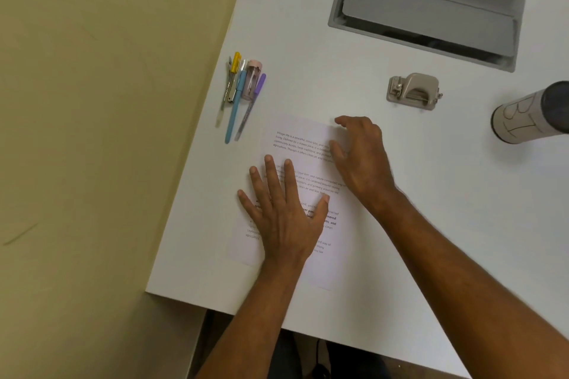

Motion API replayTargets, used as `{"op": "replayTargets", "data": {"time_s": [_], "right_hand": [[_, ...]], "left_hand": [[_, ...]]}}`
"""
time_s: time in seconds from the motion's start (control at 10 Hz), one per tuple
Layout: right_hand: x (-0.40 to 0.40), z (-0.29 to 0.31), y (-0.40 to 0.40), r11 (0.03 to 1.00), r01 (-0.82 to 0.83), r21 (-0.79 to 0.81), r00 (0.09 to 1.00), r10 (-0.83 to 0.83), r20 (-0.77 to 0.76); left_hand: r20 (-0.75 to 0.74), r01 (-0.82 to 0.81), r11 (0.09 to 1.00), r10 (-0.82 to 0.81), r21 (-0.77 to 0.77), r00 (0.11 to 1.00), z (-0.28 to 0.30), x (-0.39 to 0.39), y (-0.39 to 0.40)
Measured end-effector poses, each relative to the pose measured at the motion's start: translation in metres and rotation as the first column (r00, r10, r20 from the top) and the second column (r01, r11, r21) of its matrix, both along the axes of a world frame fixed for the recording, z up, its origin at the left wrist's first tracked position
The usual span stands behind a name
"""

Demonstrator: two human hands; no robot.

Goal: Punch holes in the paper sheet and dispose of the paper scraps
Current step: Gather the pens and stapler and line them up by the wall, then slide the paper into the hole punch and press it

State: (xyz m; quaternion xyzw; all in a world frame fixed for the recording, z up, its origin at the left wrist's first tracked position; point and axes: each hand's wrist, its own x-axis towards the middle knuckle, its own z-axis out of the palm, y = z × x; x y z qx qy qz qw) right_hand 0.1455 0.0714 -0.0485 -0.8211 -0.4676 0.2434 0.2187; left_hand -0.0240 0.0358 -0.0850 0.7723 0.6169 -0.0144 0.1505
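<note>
Here the paper sheet (295, 144) lies flat on the white surface (446, 194), its long axis running from the near edge away toward the far right. The left hand (284, 212) rests open and flat on its middle, fingers spread, pinning it. The right hand (360, 157) sits at the sheet's far right edge, fingers loosely curled and gripping nothing. The hole punch (414, 91) stands apart, beyond and right of that hand, so the right hand is plainly nearer and would likely fetch it.
</note>
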Motion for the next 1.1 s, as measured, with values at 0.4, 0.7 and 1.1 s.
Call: {"op": "replayTargets", "data": {"time_s": [0.4,0.7,1.1], "right_hand": [[0.016,-0.007,0.018,0.978,-0.158,-0.135,0.964,0.183,0.193],[0.034,0.008,0.044,0.939,-0.206,-0.274,0.975,0.221,0.023],[0.059,0.016,0.06,0.857,-0.338,-0.39,0.941,0.314,-0.126]], "left_hand": [[-0.095,-0.014,1.0,0.014,0.006,0.995,-0.011,0.005,-0.001],[-0.112,-0.012,1.0,0.012,0.0,0.994,-0.01,0.006,-0.001],[-0.108,-0.013,1.0,0.015,0.016,0.994,-0.011,0.006,-0.001]]}}
